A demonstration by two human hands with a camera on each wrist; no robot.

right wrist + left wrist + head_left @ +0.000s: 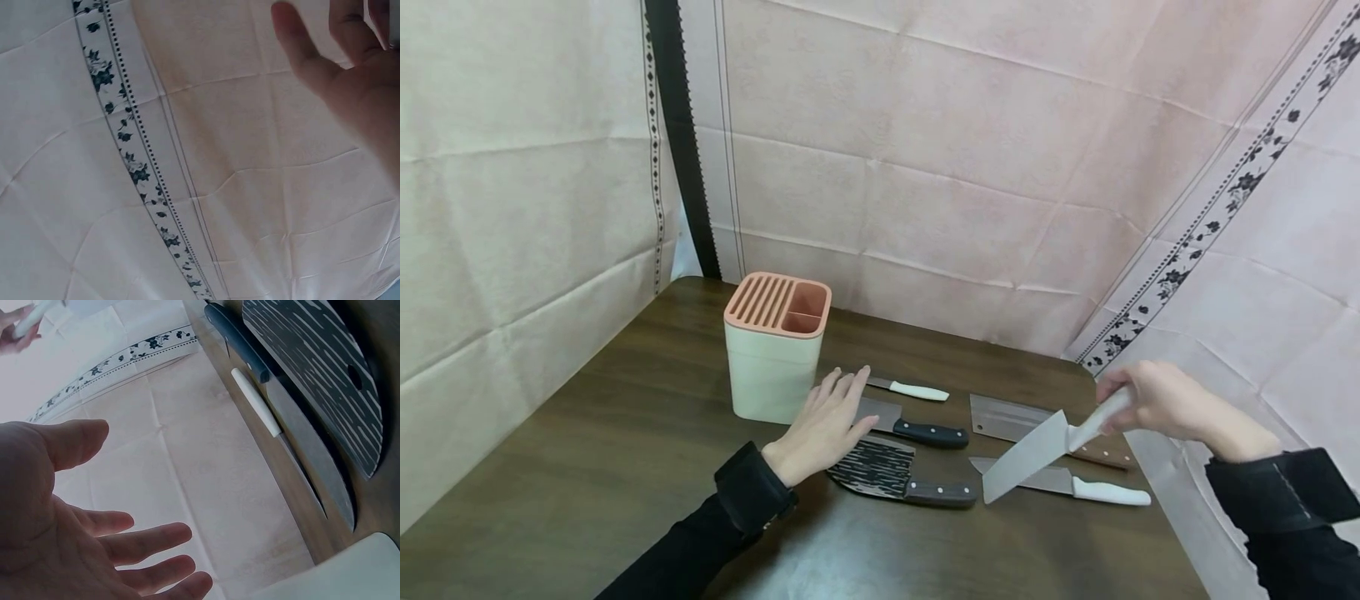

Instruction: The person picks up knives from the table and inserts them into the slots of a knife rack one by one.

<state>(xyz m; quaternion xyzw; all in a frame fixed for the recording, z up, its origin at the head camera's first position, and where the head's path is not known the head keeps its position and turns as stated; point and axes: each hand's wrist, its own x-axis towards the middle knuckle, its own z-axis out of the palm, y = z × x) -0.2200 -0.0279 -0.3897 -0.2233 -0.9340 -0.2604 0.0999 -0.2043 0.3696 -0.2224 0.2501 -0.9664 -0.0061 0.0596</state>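
Note:
My right hand (pixel 1161 404) grips the white handle of a broad-bladed cleaver (pixel 1026 458), raised on the right with its blade slanting down to the left. Only part of that hand (pixel 356 81) shows in the right wrist view. With fingers spread, my left hand (pixel 823 429) hovers over the knives beside the knife block and holds nothing. The pale knife block (pixel 767 379) has an orange slotted top. Near the left hand lie a black-streaked cleaver (pixel 876 467), a black-handled knife (pixel 931 433) and a small white-handled knife (pixel 919 391), its tip hidden in the head view.
Beneath the raised cleaver lie a wooden-handled cleaver (pixel 1003 415) and a long white-handled knife (pixel 1111 492). The dark wooden table (pixel 587 467) ends at the back and right against hanging patterned cloth (pixel 925 167).

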